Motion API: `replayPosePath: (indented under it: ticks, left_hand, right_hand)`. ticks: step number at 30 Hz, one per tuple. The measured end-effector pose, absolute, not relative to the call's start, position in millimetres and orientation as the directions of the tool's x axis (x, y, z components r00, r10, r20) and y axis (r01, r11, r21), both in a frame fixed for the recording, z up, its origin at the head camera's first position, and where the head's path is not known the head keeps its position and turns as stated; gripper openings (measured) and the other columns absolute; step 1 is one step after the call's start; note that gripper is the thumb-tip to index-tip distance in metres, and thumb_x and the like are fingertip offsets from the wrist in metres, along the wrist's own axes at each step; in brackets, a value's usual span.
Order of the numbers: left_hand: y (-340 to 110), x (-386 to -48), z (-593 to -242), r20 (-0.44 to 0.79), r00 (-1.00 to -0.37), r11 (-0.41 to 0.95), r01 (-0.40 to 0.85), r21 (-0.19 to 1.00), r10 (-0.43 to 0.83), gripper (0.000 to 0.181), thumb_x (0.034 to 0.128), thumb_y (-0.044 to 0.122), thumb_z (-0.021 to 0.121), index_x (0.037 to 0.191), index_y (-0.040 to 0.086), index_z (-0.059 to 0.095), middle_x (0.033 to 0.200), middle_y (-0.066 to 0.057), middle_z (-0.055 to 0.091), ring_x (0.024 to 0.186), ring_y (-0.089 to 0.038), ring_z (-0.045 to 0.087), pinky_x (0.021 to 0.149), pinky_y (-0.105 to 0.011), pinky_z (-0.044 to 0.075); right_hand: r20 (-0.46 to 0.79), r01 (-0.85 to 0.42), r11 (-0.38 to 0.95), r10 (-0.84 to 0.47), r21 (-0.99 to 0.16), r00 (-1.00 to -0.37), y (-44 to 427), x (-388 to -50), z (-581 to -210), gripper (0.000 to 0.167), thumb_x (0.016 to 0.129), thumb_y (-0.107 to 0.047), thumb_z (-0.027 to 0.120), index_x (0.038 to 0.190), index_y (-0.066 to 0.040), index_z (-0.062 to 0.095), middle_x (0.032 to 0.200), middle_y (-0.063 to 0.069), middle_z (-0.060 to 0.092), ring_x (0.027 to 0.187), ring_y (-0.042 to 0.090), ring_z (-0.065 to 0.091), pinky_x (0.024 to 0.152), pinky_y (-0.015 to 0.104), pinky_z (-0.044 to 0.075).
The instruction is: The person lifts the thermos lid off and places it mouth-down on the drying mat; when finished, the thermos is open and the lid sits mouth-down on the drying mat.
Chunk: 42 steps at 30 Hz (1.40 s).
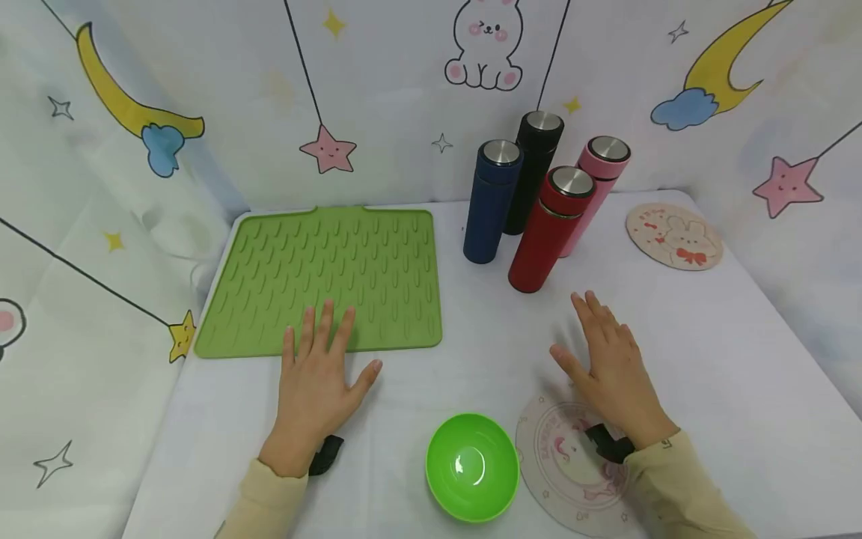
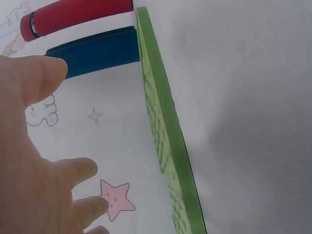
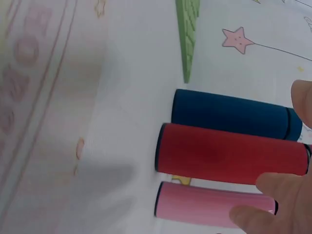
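Observation:
My left hand [image 1: 315, 389] is spread with straight fingers, its fingertips over the front edge of a green ridged mat [image 1: 323, 281]. My right hand [image 1: 614, 374], fingers extended and holding nothing, hovers above the back part of a round patterned mat [image 1: 559, 479]. Beyond it stand a red thermos [image 1: 547, 239], a blue thermos [image 1: 490, 209], a black thermos [image 1: 535, 172] and a pink thermos [image 1: 595, 176], all upright with steel-topped lids. Between the two wrists, near the front, sits a bright green bowl [image 1: 473, 468] with nothing in it.
A second round mat with a rabbit print [image 1: 676, 236] lies at the back right of the white-covered table [image 1: 390, 419]. Behind the table hangs a white cloth [image 1: 397, 97] printed with moons, stars and a rabbit.

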<state>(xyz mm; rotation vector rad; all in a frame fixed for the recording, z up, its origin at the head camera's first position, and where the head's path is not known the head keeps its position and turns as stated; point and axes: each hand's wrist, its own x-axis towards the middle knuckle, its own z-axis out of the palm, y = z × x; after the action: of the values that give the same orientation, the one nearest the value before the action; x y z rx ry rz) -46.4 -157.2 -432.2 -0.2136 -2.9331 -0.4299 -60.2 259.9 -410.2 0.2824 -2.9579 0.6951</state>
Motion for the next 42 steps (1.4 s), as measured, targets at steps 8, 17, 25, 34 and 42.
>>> replayPosePath:
  ticks: [8,17,25,34,42]
  left_hand:
    - [-161,-45,-430,0.193,-0.976,0.946,0.153,0.285,0.100,0.090,0.0952,0.065,0.059,0.166,0.020,0.028,0.174,-0.016,0.019,0.161,-0.045,0.016,0.127,-0.070,0.014]
    - [-160,-40,-432,0.176,-0.977,0.928,0.170,0.332,0.116,0.088,0.0955,0.062,0.063,0.164,0.016,0.032,0.170,-0.020,0.028,0.156,-0.047,0.027,0.123,-0.069,0.027]
    - [-158,-37,-433,0.187,-0.975,0.925,0.181,0.335,0.123,0.084,0.0954,0.060,0.065,0.161,0.014,0.038,0.169,-0.020,0.032,0.154,-0.046,0.032,0.121,-0.069,0.032]
    - [-158,-35,-436,0.206,-0.971,0.924,0.187,0.333,0.122,0.082,0.0954,0.060,0.064,0.160,0.015,0.040,0.167,-0.019,0.035,0.153,-0.045,0.035,0.120,-0.066,0.034]
    - [-157,-35,-438,0.219,-0.968,0.925,0.190,0.328,0.121,0.082,0.0952,0.059,0.065,0.160,0.015,0.041,0.166,-0.019,0.037,0.152,-0.045,0.037,0.119,-0.066,0.036]
  right_hand:
    - [0.098,-0.184,0.856,-0.157,-0.483,-0.983,272,-104,-404,0.091,0.102,-0.052,0.059,0.169,-0.018,0.009,0.173,0.019,0.020,0.157,0.047,0.025,0.121,0.073,0.026]
    - [-0.020,-0.085,0.783,-0.123,-0.617,-0.992,273,-167,-395,0.104,0.099,-0.057,0.061,0.169,-0.018,-0.005,0.176,0.016,0.010,0.159,0.045,0.021,0.123,0.071,0.026]
    - [-0.070,-0.013,0.659,-0.099,-0.752,-0.993,265,-206,-388,0.111,0.090,-0.060,0.073,0.166,-0.023,0.002,0.168,0.016,0.031,0.150,0.044,0.037,0.115,0.070,0.041]
    - [-0.050,-0.032,0.612,-0.117,-0.790,-0.992,253,-215,-386,0.098,0.090,-0.050,0.078,0.160,-0.017,0.018,0.160,0.017,0.043,0.145,0.041,0.046,0.115,0.065,0.045]
    - [-0.048,-0.024,0.571,-0.111,-0.821,-0.993,249,-217,-387,0.090,0.093,-0.043,0.077,0.159,-0.016,0.022,0.160,0.017,0.044,0.145,0.041,0.046,0.116,0.065,0.044]
